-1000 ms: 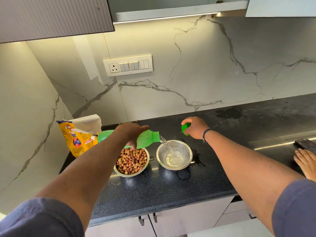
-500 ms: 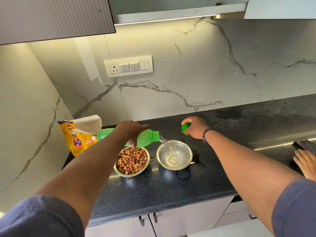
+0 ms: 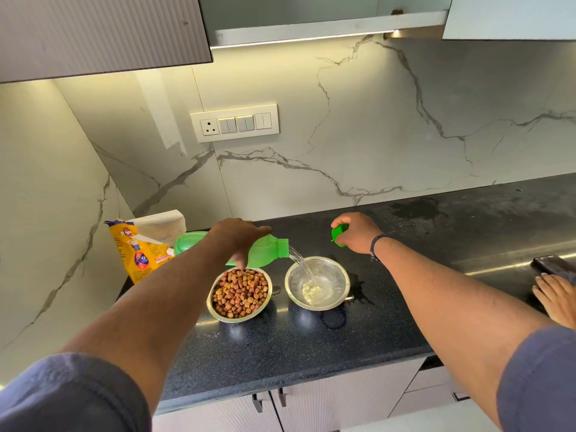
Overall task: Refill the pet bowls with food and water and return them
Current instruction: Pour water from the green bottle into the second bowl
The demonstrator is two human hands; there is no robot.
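Pouring continues, left hand [image 3: 238,236], bottle [image 3: 265,250] unmoved

Water pools deeper in the steel water bowl [image 3: 317,282] than a second ago, as the stream from the green bottle [image 3: 265,250] lands nearer the bowl's centre; the splash patch is wider.

Both forearms are bare. The short blue-grey fabric sleeves [image 3: 71,391] end above the elbows. Just behind the right hand [image 3: 358,233], a thin dark band [image 3: 375,244] goes around the wrist. The left hand [image 3: 238,236] wears nothing.
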